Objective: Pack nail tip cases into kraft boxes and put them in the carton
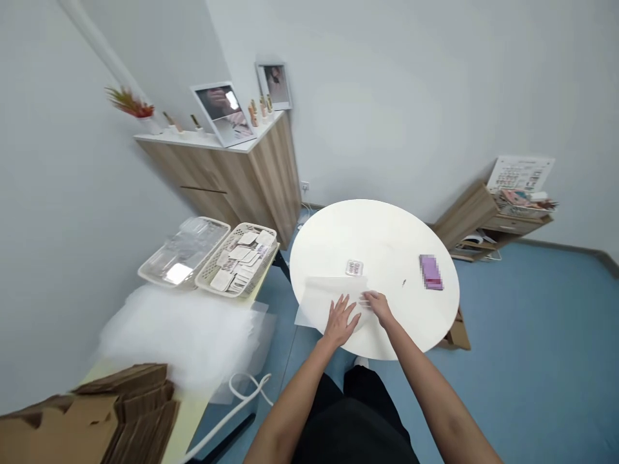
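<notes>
A thin, whitish, translucent sheet (325, 299) is lying flat on the round white tabletop (382, 225), its near left corner hanging past the rim. The left hand (341, 320) is resting on it palm down, fingers spread, and the right hand (378, 308) is lying across its far right part, fingers stretched out. The two are just apart, and neither is clamped on anything. Just beyond the sheet, one small clear packet (354, 268) is sitting on the tabletop, and one pink box (431, 272), blurred, is lying further right. To the left, on a second tabletop (191, 406), two containers are standing side by side: a clear tray (184, 251) holding clear plastic pieces, and a beige slotted basket (236, 260) holding many white cards, too crowded to count. One fluffy white heap (174, 335) and a stack of flat cardboard (120, 412) are lying nearer.
</notes>
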`<state>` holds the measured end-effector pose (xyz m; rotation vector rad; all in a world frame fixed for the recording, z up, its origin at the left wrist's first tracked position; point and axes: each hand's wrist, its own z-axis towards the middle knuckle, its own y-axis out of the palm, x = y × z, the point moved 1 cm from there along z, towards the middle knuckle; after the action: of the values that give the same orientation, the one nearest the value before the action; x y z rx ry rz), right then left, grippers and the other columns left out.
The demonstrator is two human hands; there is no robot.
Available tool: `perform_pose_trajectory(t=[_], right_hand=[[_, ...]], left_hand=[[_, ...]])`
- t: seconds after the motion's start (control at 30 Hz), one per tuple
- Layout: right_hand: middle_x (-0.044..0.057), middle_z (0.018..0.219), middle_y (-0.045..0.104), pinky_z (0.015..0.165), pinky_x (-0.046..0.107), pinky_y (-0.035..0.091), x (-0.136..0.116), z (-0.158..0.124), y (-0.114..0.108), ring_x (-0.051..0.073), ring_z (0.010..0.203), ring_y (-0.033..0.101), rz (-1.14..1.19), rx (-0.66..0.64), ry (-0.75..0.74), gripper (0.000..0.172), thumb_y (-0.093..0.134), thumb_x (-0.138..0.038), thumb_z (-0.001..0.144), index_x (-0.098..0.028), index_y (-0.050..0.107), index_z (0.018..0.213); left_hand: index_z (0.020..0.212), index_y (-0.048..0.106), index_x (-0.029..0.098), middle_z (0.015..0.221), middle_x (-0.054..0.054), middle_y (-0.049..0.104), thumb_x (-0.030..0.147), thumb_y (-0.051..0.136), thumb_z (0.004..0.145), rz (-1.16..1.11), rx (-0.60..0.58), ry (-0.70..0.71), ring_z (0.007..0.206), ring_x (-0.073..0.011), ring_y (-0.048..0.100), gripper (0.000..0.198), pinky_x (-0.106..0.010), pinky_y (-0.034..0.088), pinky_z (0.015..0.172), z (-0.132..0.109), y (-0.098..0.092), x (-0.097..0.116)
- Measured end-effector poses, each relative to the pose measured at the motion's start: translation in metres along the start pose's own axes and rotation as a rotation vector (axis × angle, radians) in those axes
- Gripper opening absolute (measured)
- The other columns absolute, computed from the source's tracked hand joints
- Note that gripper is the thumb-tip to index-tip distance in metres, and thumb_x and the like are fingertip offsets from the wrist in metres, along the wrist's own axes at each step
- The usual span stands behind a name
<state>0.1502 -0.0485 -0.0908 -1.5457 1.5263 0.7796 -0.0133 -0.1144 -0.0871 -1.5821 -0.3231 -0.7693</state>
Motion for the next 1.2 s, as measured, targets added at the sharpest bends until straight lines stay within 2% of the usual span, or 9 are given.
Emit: perform_pose_trajectory(t=[0.1, 0.2, 0.3, 0.4, 0.53, 0.67, 0.8, 1.0, 1.2], right_hand=[[0.009, 0.084, 0.073, 0.063, 0.030, 0.055, 0.021, 0.009, -0.021, 0.019, 0.073, 0.070, -0.125, 0.053, -0.007, 0.028, 0.059, -0.041, 0.075, -0.017, 0.069, 0.084], [0.005, 0.079, 0.072, 0.065, 0.030, 0.054, 0.035, 0.018, -0.034, 0.020, 0.076, 0.068, -0.217, 0.083, -0.013, 0.023, 0.055, -0.038, 0.076, -0.019, 0.068, 0.079], [0.006, 0.084, 0.070, 0.077, 0.035, 0.052, 0.041, 0.031, -0.042, 0.024, 0.089, 0.066, -0.307, 0.120, -0.021, 0.018, 0.056, -0.034, 0.075, -0.020, 0.067, 0.078], [0.013, 0.103, 0.066, 0.092, 0.041, 0.046, 0.036, 0.049, -0.044, 0.029, 0.105, 0.059, -0.504, 0.209, -0.109, 0.028, 0.055, -0.033, 0.077, -0.018, 0.067, 0.097], [0.017, 0.127, 0.055, 0.102, 0.044, 0.039, 0.018, 0.078, -0.026, 0.032, 0.120, 0.047, -0.811, 0.223, -0.326, 0.048, 0.051, -0.034, 0.083, -0.013, 0.054, 0.126], [0.016, 0.148, 0.040, 0.110, 0.042, 0.030, -0.004, 0.108, 0.004, 0.031, 0.134, 0.034, -1.021, 0.073, -0.481, 0.067, 0.055, -0.033, 0.082, -0.011, 0.036, 0.143], [0.015, 0.156, 0.028, 0.114, 0.043, 0.021, -0.015, 0.131, 0.026, 0.032, 0.142, 0.022, -1.183, -0.056, -0.517, 0.082, 0.062, -0.030, 0.077, -0.012, 0.026, 0.148], [0.016, 0.136, 0.049, 0.104, 0.040, 0.034, -0.021, 0.140, 0.021, 0.030, 0.123, 0.044, -1.197, -0.060, -0.491, 0.074, 0.062, -0.028, 0.075, -0.014, 0.036, 0.143], [0.014, 0.129, 0.049, 0.093, 0.037, 0.044, -0.025, 0.116, -0.008, 0.029, 0.115, 0.046, -1.095, 0.010, -0.511, 0.072, 0.065, -0.032, 0.076, -0.017, 0.037, 0.141]], left_hand=[[0.149, 0.032, 0.026, 0.160, -0.011, 0.018, 0.054, 0.034, 0.096, 0.122, -0.125, -0.107, 0.148, -0.0322, 0.013, 0.060, -0.064, 0.016, 0.114, 0.006, 0.025, -0.015], [0.152, 0.025, 0.026, 0.161, -0.012, 0.012, 0.053, 0.041, 0.093, 0.237, -0.226, -0.168, 0.147, -0.0368, 0.009, 0.067, -0.068, 0.014, 0.112, 0.007, 0.045, -0.031], [0.152, 0.025, 0.026, 0.161, -0.012, 0.011, 0.049, 0.044, 0.092, 0.314, -0.218, -0.157, 0.147, -0.0371, 0.009, 0.067, -0.069, 0.011, 0.112, 0.003, 0.058, -0.041], [0.152, 0.023, 0.027, 0.162, -0.012, 0.010, 0.048, 0.045, 0.091, 0.357, -0.143, -0.099, 0.147, -0.0367, 0.010, 0.068, -0.069, 0.010, 0.112, -0.003, 0.065, -0.044], [0.153, 0.017, 0.026, 0.161, -0.013, 0.011, 0.044, 0.045, 0.093, 0.392, -0.031, -0.041, 0.147, -0.0359, 0.012, 0.069, -0.067, 0.014, 0.112, -0.007, 0.065, -0.048], [0.155, 0.009, 0.019, 0.161, -0.016, 0.012, 0.036, 0.042, 0.094, 0.425, 0.141, -0.150, 0.147, -0.0334, 0.016, 0.071, -0.058, 0.021, 0.114, -0.011, 0.060, -0.055], [0.155, 0.004, 0.020, 0.161, -0.015, 0.013, 0.033, 0.042, 0.094, 0.417, 0.199, -0.234, 0.144, -0.0334, 0.025, 0.073, -0.052, 0.032, 0.110, -0.016, 0.064, -0.050], [0.155, 0.008, 0.024, 0.162, -0.013, 0.008, 0.044, 0.048, 0.091, 0.431, 0.214, -0.253, 0.145, -0.0364, 0.019, 0.077, -0.056, 0.024, 0.113, -0.007, 0.080, -0.035], [0.154, 0.012, 0.023, 0.161, -0.017, 0.008, 0.070, 0.053, 0.080, 0.447, 0.107, -0.093, 0.146, -0.0394, 0.011, 0.097, -0.061, 0.011, 0.114, 0.027, 0.069, -0.057]])
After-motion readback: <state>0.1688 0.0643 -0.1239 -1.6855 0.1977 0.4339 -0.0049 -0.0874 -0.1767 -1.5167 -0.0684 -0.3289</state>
